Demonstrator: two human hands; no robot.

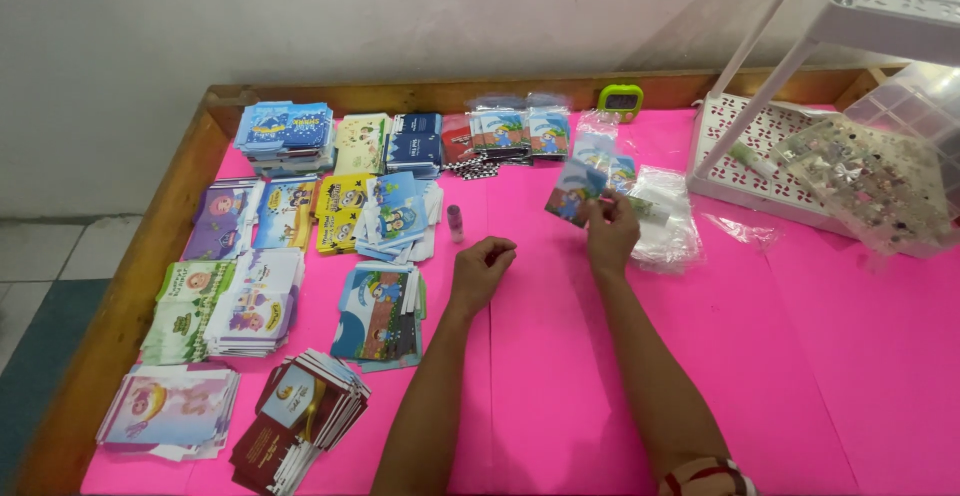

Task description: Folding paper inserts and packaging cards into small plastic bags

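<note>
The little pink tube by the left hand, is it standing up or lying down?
Upright. The small pink tube stands on end on the pink table, taller than wide, just beyond the left hand and not touching it.

Card stacks (pixel 290 276) fill the table (pixel 800 356) from 8 to 11 o'clock; a rack (pixel 760 156) sits at 2 o'clock, bags (pixel 665 218) beside it, a timer (pixel 621 102) at 12.
</note>
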